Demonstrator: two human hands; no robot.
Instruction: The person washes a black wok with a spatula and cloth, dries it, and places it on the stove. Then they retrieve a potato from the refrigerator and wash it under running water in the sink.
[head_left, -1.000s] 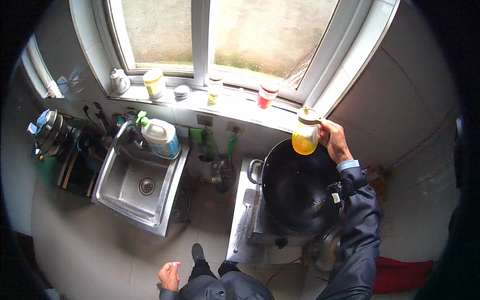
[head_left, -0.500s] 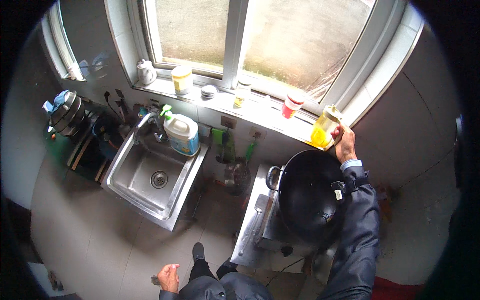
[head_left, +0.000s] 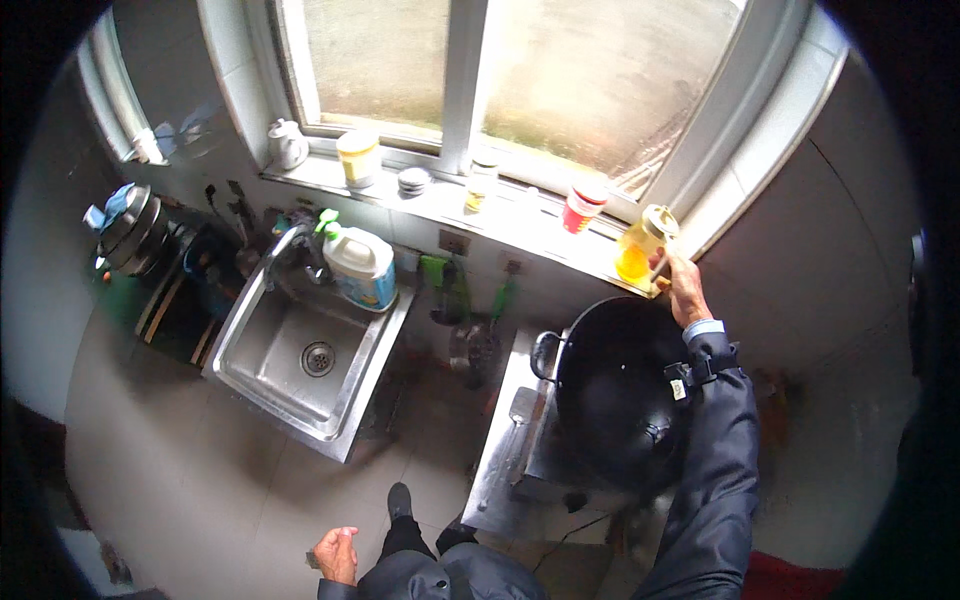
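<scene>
yellow jug (head_left: 636,252), from above wok (head_left: 612,385) to sill (head_left: 527,222), right hand (head_left: 685,290) clamped round its half-hidden handle (head_left: 659,267)

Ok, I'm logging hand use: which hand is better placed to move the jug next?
Likely right: the right hand holds the jug, while the left hand hangs far off, low in the picture.

Before the person (head_left: 450,577), the window sill (head_left: 525,222) bears, left to right: pot (head_left: 288,148), tub (head_left: 358,160), small container (head_left: 412,182), jar (head_left: 481,188), canister (head_left: 583,206); at its right end, a jug (head_left: 631,263), in the right hand (head_left: 684,288). Nearer, the sink (head_left: 270,350) stands left, a pump bottle (head_left: 360,268) on its rear right corner; right, a wok (head_left: 615,385) sits on the stove (head_left: 548,470), a spatula (head_left: 523,404) to its left.
</scene>
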